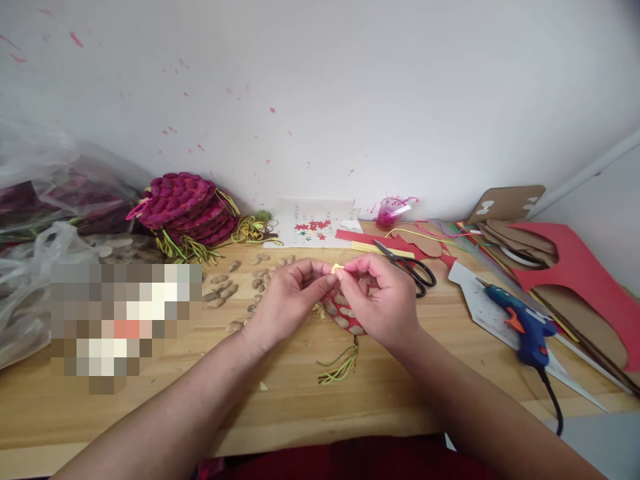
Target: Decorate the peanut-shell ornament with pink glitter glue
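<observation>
My left hand [295, 293] and my right hand [383, 300] meet over the middle of the table, thumbs and fingers pinched on a small yellow piece [337, 269]. Beneath them lies a red disc with peanuts on it [345, 317], partly hidden by my right hand. A green and dark string tassel [341, 365] hangs off its near side onto the wood. Loose peanuts [220, 292] are scattered left of my left hand. Small yellow scraps [319, 310] rest beside the disc.
Black scissors [407, 263] and red paper strips lie behind my right hand. A blue glue gun [523, 323] is at the right, near cut cardboard. Stacked magenta discs [187, 207] stand at the back left. Star pieces [313, 228] lie on white paper by the wall.
</observation>
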`<state>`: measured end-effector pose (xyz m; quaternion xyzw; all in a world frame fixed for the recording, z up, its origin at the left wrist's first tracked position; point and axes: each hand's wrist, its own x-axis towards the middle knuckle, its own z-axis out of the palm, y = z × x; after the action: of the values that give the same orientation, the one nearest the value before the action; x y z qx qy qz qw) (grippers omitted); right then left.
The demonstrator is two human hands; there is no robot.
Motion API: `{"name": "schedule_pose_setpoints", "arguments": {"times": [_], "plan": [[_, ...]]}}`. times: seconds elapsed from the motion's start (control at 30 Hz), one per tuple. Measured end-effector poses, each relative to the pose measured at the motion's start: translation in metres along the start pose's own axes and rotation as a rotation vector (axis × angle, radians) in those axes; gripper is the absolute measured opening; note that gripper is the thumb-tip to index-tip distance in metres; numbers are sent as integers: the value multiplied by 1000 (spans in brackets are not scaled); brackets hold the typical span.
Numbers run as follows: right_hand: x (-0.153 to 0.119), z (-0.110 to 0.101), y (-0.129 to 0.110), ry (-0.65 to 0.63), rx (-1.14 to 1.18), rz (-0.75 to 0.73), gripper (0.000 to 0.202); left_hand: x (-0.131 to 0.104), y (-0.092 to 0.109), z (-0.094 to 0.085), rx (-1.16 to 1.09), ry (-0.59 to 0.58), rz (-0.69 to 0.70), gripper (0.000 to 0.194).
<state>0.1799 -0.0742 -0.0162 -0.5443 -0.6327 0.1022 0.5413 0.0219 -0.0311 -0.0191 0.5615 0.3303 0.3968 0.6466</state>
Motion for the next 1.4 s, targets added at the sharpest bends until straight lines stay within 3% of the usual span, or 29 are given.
{"name": "schedule_pose_setpoints", "arguments": {"times": [0.1, 0.2, 0.33, 0.47, 0.6, 0.73, 0.93, 1.2, 1.4], "plan": [[-2, -2, 2, 26, -159, -223, 5, 0, 0, 0, -29, -1, -14, 29], [-2, -2, 2, -4, -136, -223, 3, 0, 1, 0, -27, 4, 0, 26], [3, -1, 1, -91, 221, 145, 12, 0, 1, -1, 19, 14, 45, 22], [13, -6, 1, -296, 586, 559, 27, 0, 2, -3, 73, -43, 109, 19], [18, -11, 3, -397, 764, 744, 32, 0, 2, -3, 100, -59, 123, 18], [17, -11, 0, -373, 720, 718, 32, 0, 3, -3, 137, -36, 115, 19], [14, -7, -5, -222, 583, 563, 33, 1, 3, -3, 131, -12, 108, 18], [16, -9, -1, -311, 680, 722, 37, 1, 0, -3, 134, -19, 117, 21], [10, -2, -3, -181, 472, 476, 25, 2, 1, -2, -47, -21, -34, 30]]}}
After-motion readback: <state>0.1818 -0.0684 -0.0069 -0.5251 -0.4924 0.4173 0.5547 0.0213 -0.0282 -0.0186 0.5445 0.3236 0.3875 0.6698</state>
